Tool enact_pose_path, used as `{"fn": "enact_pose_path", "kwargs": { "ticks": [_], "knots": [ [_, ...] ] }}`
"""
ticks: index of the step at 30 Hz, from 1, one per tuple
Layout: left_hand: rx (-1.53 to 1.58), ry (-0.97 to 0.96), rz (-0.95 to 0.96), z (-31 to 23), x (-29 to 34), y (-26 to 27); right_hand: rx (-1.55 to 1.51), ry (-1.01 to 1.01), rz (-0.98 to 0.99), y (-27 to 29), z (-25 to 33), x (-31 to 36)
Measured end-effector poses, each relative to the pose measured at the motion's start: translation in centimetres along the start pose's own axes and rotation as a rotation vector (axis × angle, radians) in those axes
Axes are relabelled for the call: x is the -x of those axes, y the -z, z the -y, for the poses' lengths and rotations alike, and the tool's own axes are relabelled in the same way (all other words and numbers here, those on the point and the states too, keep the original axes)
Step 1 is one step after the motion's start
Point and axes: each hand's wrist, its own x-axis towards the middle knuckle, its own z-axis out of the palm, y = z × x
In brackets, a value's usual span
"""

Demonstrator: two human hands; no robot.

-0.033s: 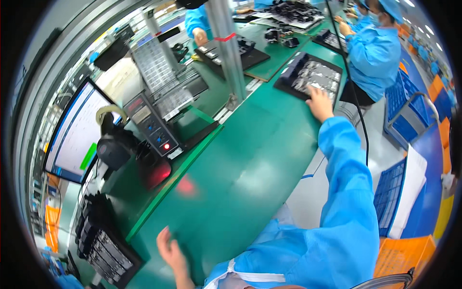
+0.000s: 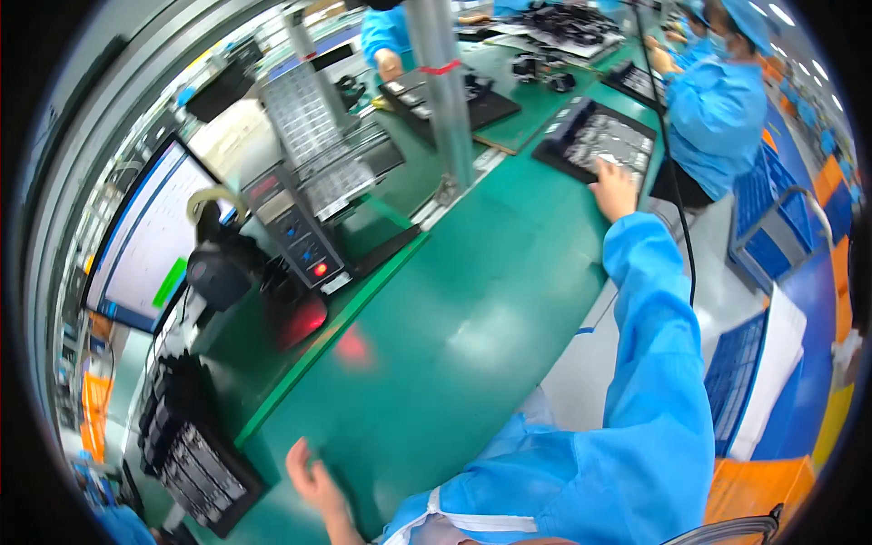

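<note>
My right hand (image 2: 617, 189) reaches far forward to a black tray (image 2: 556, 162) that holds rows of pale, silvery parts (image 2: 615, 141). Its fingers are stretched over the tray's near edge and touch or hover at the parts; I cannot tell which. No part shows lifted in them. Near the front of the green bench (image 2: 427, 336), my left hand (image 2: 316, 486) is empty, thumb and fingers apart. Left of it lies a second black tray (image 2: 207, 480) with long silvery pieces and a row of black items behind them.
A black scanner on a stand (image 2: 218, 277) casts red light on the bench. Beside it are a control box (image 2: 295, 232) and a monitor (image 2: 150, 236). A metal post (image 2: 441, 100) and a hanging black cable (image 2: 677, 173) rise near the far tray. Co-workers in blue (image 2: 718, 113) sit beyond.
The whole view has shifted slightly. My left hand has moved a little left and nearer to me. My right hand stays at the far tray.
</note>
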Motion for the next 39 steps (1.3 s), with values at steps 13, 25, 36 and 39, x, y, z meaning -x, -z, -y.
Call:
{"fn": "enact_pose_path", "kwargs": {
  "ticks": [13, 25, 36, 39],
  "knots": [
    [0.923, 0.497, -0.822, 6.9, 3.7, 11.8, -0.890, 0.375, -0.071, 0.8, 13.6, -1.8],
    [0.859, 0.427, -1.156, 8.0, -0.7, 12.9, -1.251, 1.120, 0.173, 14.8, 27.9, 12.8],
    [0.961, 0.329, -1.156, 14.7, -0.5, 20.8, -1.352, 1.261, 0.234, 17.5, 30.2, 15.9],
    [0.932, 0.313, -1.193, 14.2, 1.7, 21.0, -1.368, 1.262, 0.267, 18.0, 29.9, 16.0]
  ]
}}
